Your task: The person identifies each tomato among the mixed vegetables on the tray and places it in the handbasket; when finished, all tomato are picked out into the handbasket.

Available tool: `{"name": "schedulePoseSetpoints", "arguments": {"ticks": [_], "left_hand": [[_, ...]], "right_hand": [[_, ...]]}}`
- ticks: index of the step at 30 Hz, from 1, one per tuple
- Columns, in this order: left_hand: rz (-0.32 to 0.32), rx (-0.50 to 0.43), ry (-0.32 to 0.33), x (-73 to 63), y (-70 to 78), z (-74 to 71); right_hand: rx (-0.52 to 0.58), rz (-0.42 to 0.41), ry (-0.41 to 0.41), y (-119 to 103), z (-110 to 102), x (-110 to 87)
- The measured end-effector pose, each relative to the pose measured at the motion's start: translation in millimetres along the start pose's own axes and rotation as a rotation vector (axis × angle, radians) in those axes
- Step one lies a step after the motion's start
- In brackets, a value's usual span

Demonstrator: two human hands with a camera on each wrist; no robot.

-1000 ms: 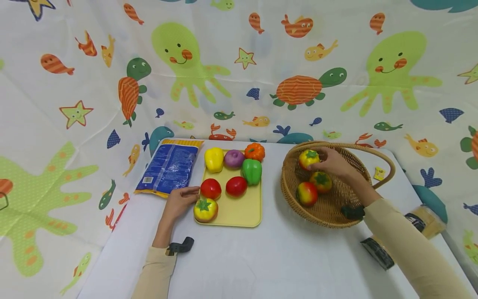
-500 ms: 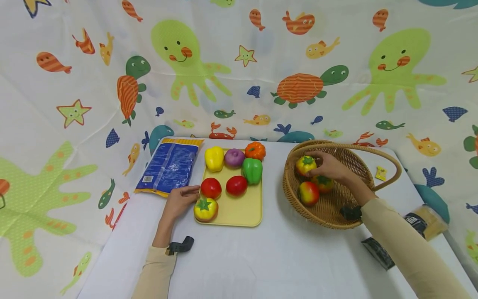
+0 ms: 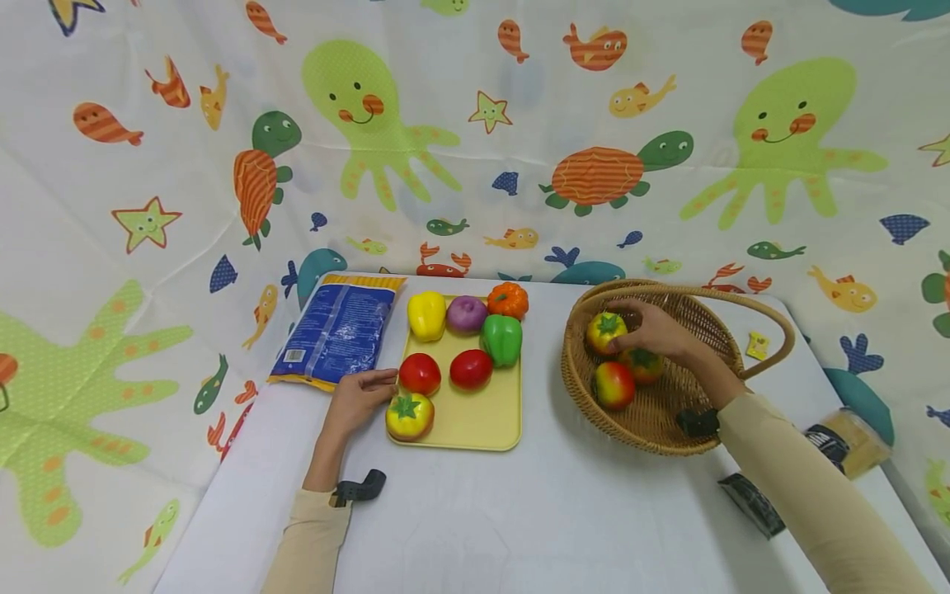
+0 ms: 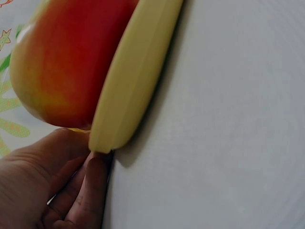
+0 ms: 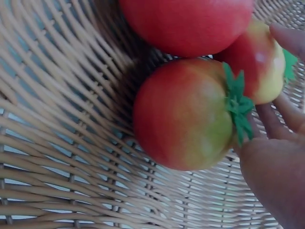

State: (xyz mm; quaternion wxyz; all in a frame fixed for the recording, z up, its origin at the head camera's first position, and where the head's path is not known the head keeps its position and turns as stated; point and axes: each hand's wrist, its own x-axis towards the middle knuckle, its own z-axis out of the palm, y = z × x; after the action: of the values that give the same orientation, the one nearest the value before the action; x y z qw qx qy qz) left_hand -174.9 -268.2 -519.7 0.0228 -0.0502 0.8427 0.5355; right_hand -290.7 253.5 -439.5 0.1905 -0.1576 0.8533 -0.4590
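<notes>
My left hand [image 3: 359, 404] pinches the left rim of the yellow tray [image 3: 478, 425]; the left wrist view shows the thumb above the edge and fingers below. A yellow-red toy tomato [image 3: 410, 417] with a green star top lies beside that hand, at the tray's front left corner. Inside the wicker basket [image 3: 594, 429], my right hand [image 3: 656, 328] holds another toy tomato [image 3: 604, 332] near the left wall. Two more toy tomatoes sit there: a red-yellow one [image 3: 613, 385] in front, and one partly hidden [image 3: 644, 367] under the hand.
Also on the tray are two red toy fruits [image 3: 471, 369], a yellow pepper [image 3: 426, 316], a purple onion [image 3: 466, 314], a green pepper [image 3: 502, 340] and an orange pumpkin-like piece [image 3: 508, 301]. A blue packet [image 3: 337, 326] lies left; a clear-and-black package [image 3: 849, 441] is right.
My right hand has shifted slightly left and down within the basket with the toy tomato. The basket and its handle have moved a little to the right. The left hand stays on the tray.
</notes>
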Motion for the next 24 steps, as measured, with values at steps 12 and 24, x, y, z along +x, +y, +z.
{"name": "schedulePoseSetpoints", "arguments": {"ticks": [12,24], "left_hand": [[0.003,0.008,-0.002,0.7,-1.1,0.0],[-0.007,0.018,-0.004,0.4,-2.6,-0.8]], "right_hand": [[-0.003,-0.032,0.051,-37,-12,-13.2],[-0.069,-0.077,0.191,-76,5,-59.1]]}}
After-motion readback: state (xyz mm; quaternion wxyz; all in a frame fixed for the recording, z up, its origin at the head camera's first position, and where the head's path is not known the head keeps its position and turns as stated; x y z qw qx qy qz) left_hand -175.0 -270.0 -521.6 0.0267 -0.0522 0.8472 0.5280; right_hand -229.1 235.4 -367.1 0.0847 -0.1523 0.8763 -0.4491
